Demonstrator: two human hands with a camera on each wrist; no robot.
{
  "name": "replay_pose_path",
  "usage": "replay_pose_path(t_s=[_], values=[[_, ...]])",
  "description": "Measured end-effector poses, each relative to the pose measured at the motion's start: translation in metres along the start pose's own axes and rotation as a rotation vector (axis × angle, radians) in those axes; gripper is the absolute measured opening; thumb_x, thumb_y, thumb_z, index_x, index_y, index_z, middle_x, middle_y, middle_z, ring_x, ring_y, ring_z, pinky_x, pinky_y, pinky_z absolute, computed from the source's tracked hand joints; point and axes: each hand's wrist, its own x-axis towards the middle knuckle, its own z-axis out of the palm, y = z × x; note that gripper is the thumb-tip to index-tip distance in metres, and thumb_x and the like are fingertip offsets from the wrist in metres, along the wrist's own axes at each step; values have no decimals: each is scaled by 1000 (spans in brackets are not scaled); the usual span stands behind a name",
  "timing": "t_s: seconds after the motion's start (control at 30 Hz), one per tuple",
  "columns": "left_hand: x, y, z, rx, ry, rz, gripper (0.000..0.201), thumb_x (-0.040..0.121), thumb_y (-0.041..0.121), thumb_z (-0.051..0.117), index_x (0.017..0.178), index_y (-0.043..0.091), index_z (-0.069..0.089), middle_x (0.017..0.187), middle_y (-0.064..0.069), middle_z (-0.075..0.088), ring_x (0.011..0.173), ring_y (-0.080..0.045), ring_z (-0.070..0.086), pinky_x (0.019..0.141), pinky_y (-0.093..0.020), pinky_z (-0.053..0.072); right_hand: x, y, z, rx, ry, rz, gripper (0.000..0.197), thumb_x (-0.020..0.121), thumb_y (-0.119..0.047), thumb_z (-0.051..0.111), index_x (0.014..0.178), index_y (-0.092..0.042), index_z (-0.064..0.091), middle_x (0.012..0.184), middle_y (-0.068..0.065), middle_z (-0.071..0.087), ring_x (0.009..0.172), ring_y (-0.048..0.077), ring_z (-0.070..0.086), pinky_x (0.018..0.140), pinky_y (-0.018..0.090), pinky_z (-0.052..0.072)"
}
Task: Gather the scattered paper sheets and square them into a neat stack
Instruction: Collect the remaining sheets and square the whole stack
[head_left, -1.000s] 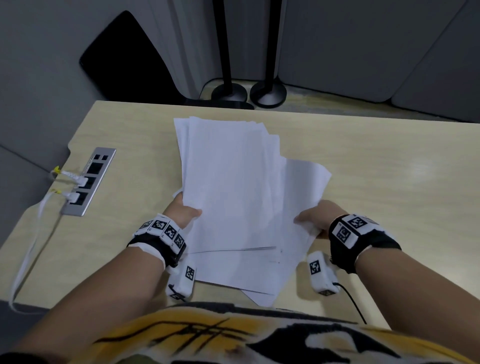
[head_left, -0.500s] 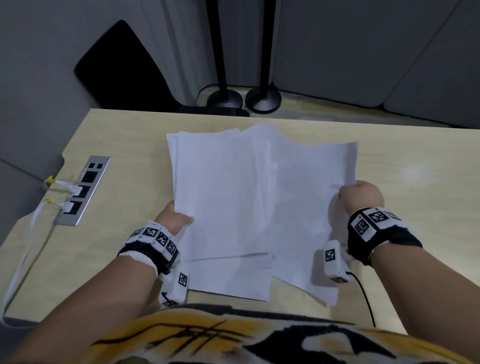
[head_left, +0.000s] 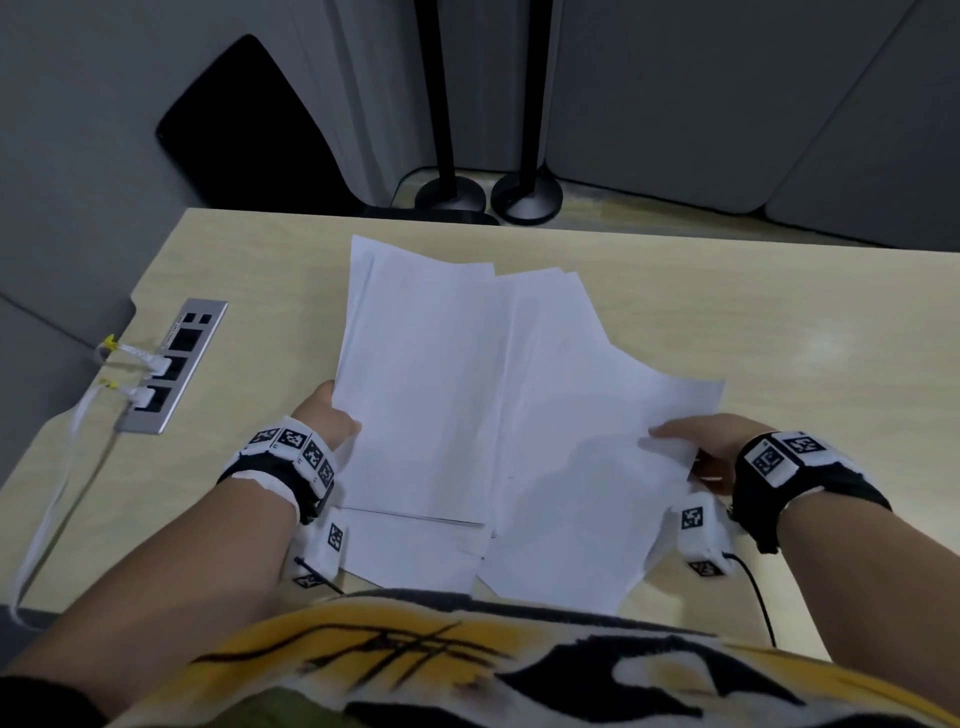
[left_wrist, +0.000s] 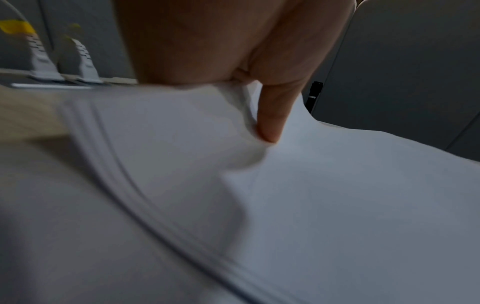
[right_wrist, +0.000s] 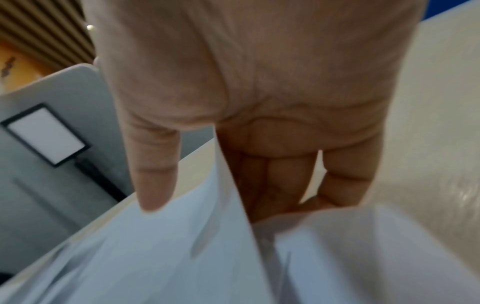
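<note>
Several white paper sheets (head_left: 431, 374) lie fanned and overlapping on the wooden desk (head_left: 779, 322), their corners askew. My left hand (head_left: 324, 415) grips the left edge of the bundle; in the left wrist view its thumb (left_wrist: 271, 121) presses on top of the paper (left_wrist: 337, 195) with the other fingers hidden beneath. My right hand (head_left: 696, 441) pinches the right-hand sheets (head_left: 597, 467), which splay out to the right. In the right wrist view the thumb (right_wrist: 154, 179) lies on top of those sheets (right_wrist: 145, 257) and the fingers (right_wrist: 280, 185) curl under them.
A metal socket panel (head_left: 171, 364) with two white plugs and a trailing cable is set into the desk's left side. Two black stand bases (head_left: 488, 195) rise beyond the far edge. Grey partitions surround the desk. A black wire (head_left: 758, 597) runs from my right wrist.
My right hand has swung the right-hand sheets out to the right and then back down toward me, so they fan apart from the left bundle. The left hand kept its grip.
</note>
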Motion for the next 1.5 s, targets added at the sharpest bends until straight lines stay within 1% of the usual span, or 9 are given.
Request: replay_pose_path(t_s=[0.2,0.43,0.57,0.67,0.77,0.87,0.97,1.17,1.5], values=[[0,-3,-4,20,-31,39,59,89,7,60,142,14,37,129,-11,57,116,-31,55,92,-32,39,12,-18,-1,364,-93,-100,43,72,-45,76,104,-17,70,97,13,74,92,35,70,89,55,52],[2,-4,-5,-15,-57,54,58,88,4,62,140,12,39,125,-10,58,114,-30,56,95,-33,41,15,-61,29,-535,276,-204,28,101,-8,40,115,8,58,121,23,58,117,35,55,85,36,39],[9,-14,-10,-86,-117,20,60,86,7,66,139,13,39,123,-7,60,114,-30,57,104,-41,42,12,-76,29,-423,504,-582,23,96,-13,41,91,1,60,94,26,61,73,35,51,61,34,35],[12,-18,-14,-145,-139,-2,62,87,7,66,141,14,37,127,-9,58,119,-31,55,108,-49,39,12,-85,42,-243,397,-711,48,94,-32,56,136,-12,45,129,16,57,113,34,55,84,33,41],[12,-18,-16,-200,-134,-22,65,87,6,66,143,14,34,130,-10,57,121,-32,54,109,-49,38,16,-89,54,-187,399,-567,100,79,-42,74,152,-14,12,153,12,29,137,31,35,106,42,34],[12,-18,-14,-231,-119,-44,67,87,7,67,143,14,33,132,-12,56,120,-33,53,109,-49,38,29,-76,51,-311,495,-222,93,71,-41,77,141,-7,27,136,18,40,121,39,48,88,40,42],[10,-15,-12,-231,-110,-45,65,88,9,67,143,14,33,128,-10,56,120,-32,53,109,-45,38,31,-60,52,-563,444,8,75,57,-38,71,119,-5,43,110,15,37,106,38,52,91,42,45],[10,-27,-12,-353,-106,-44,71,80,11,73,140,22,38,126,-9,61,117,-33,57,107,-51,39,30,-58,73,-735,376,-295,67,73,-40,72,126,-9,47,125,16,42,114,37,46,85,36,40],[2,-14,-6,-245,-64,-19,60,89,8,64,142,11,35,126,-10,57,108,-24,52,103,-35,38,15,-58,108,-767,377,-195,89,63,-42,84,126,-5,34,124,13,35,103,31,53,70,35,39]])
